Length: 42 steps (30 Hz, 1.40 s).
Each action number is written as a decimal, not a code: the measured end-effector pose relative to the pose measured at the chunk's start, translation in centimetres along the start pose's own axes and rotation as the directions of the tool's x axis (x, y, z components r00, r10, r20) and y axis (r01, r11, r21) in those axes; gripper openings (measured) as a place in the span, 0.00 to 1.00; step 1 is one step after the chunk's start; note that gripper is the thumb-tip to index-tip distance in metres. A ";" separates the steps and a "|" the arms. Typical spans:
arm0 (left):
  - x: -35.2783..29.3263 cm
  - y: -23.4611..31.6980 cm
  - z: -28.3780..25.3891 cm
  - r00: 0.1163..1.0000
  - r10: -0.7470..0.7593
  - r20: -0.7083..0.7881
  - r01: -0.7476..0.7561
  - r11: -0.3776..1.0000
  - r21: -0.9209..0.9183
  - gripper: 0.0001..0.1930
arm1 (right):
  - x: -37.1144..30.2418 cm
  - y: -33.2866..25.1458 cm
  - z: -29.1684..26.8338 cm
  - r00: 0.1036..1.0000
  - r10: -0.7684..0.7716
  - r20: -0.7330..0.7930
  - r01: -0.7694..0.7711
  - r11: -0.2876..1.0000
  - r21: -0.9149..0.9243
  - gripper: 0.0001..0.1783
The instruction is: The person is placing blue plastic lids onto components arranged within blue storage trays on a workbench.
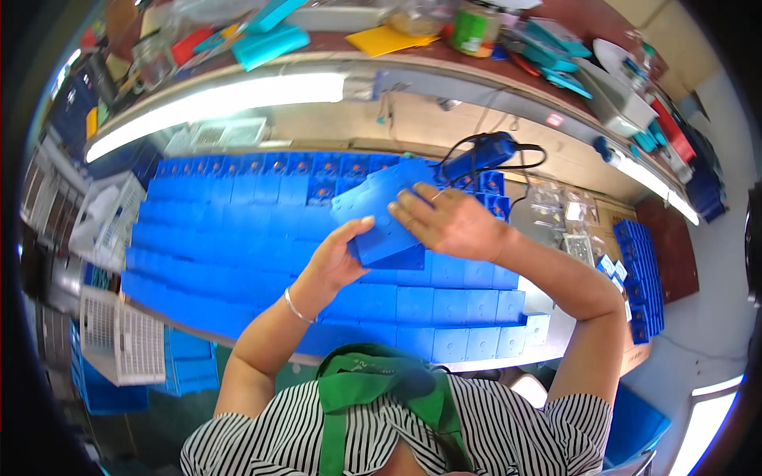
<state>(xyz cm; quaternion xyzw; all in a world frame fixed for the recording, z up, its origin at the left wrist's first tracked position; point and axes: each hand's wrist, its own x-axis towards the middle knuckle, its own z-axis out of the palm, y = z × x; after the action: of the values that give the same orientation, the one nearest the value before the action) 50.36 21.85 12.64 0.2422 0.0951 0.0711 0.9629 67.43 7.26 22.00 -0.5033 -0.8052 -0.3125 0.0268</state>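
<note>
A flat blue plastic panel is tilted above the bench, with a darker blue edge or second part below it. My left hand grips its lower left side, thumb on the face and fingers hidden beneath. My right hand lies over its right side, fingertips bent onto the surface. Under and around both hands, many blue plastic boxes stand packed in rows. Those in the back rows are open with small orange-brown parts inside; nearer ones show flat blue faces. Just beyond my right hand is a blue object with looped black cord.
A shelf with a lit tube lamp spans the back, loaded with teal pieces and jars. White plastic baskets stand at the left. Small clear bags and a stack of blue parts lie at the right.
</note>
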 end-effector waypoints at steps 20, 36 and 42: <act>2.0 -1.9 -0.6 0.983 0.168 -0.077 -0.170 0.985 -0.015 0.23 | -1.7 22.3 1.2 0.646 0.760 -0.078 -0.734 0.645 0.213 0.19; 1.1 -2.8 -3.8 0.987 0.087 -0.139 -0.088 0.996 0.001 0.16 | 3.1 23.3 2.5 0.468 0.884 0.002 -0.875 0.463 0.143 0.39; 0.8 -2.7 -3.2 0.984 0.093 -0.152 -0.089 0.995 0.036 0.16 | 5.8 20.2 1.7 0.372 0.928 0.008 -0.915 0.365 0.170 0.36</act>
<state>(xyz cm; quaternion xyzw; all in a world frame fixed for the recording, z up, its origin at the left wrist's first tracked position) 50.65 21.07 8.48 0.2539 0.1588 0.1320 0.9449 81.76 18.84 32.31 -0.8493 -0.4046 -0.2064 0.2691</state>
